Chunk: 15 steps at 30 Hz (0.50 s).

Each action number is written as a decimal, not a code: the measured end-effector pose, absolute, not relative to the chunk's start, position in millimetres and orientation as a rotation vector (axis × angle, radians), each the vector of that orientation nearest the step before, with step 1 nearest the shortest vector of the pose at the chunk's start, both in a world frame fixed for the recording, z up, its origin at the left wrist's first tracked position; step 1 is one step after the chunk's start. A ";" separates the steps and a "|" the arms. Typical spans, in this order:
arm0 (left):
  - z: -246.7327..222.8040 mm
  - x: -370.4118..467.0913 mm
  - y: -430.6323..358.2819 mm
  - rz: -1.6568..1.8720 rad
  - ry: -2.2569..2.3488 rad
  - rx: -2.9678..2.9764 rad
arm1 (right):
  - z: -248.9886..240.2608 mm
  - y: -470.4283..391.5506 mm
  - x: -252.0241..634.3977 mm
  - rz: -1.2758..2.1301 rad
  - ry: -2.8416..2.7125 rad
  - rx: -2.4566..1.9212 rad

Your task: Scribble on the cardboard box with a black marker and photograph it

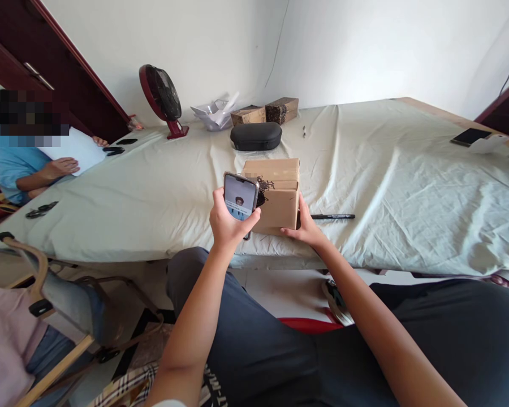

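In my left hand (229, 223) is a smartphone (240, 195), held upright with its screen lit and turned toward me. The fingers wrap its edges and the thumb lies along the lower right side. Just behind the phone, a taped cardboard box (276, 206) rests on the cloth-covered table, with black scribbles on its upper left part. My right hand (306, 226) grips the box's lower right corner, thumb on the front face and fingers along the side. A black marker pen (334, 216) lies right of that hand, its left end hidden behind it.
Behind the box sit a black zip case (255, 136), two small cardboard boxes (282, 110), a white plastic bag (215, 115) and a red fan (161, 99). A person (8, 164) at the left holds white paper (78, 148). A chair (68, 282) stands at lower left.
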State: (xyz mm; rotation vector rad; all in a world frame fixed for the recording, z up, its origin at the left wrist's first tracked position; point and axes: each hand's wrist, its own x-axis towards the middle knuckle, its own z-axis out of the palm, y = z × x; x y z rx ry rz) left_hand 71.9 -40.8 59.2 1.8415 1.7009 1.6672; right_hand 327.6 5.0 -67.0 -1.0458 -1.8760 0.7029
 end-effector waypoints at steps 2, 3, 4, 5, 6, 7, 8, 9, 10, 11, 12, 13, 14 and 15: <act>61.3 71.4 -41.4 1.644 1.696 1.825 | -66.6 4.9 327.2 0.693 -1.874 -1.058; 61.7 70.9 -41.2 1.635 1.704 1.826 | -66.4 4.8 326.9 0.687 -1.873 -1.062; 61.6 70.1 -40.6 1.625 1.717 1.833 | -66.1 4.6 326.6 0.681 -1.873 -1.063; 61.1 69.0 -39.7 1.613 1.733 1.843 | -65.7 4.4 326.3 0.677 -1.875 -1.064; 60.5 67.4 -38.5 1.603 1.755 1.850 | -65.4 4.1 326.1 0.673 -1.876 -1.066; 59.7 65.4 -37.2 1.594 1.781 1.847 | -65.1 3.9 325.8 0.670 -1.876 -1.070; 59.1 63.0 -35.7 1.585 1.804 1.831 | -64.9 3.6 325.7 0.666 -1.873 -1.078; 58.8 60.1 -34.1 1.576 1.822 1.804 | -64.9 3.4 325.5 0.662 -1.868 -1.090; 58.8 56.8 -32.4 1.568 1.843 1.768 | -65.2 3.3 325.4 0.659 -1.860 -1.103; 59.1 53.2 -30.6 1.554 1.874 1.727 | -65.8 3.3 325.2 0.655 -1.849 -1.118; 59.7 49.5 -28.7 1.527 1.917 1.687 | -66.7 3.4 325.1 0.650 -1.834 -1.135; 60.5 45.8 -26.7 1.481 1.977 1.652 | -67.9 3.7 324.9 0.645 -1.813 -1.156; 61.1 42.2 -24.4 1.411 2.051 1.625 | -69.3 4.1 324.7 0.637 -1.788 -1.180; 61.5 39.0 -21.9 1.316 2.133 1.602 | -70.7 4.5 324.5 0.629 -1.761 -1.204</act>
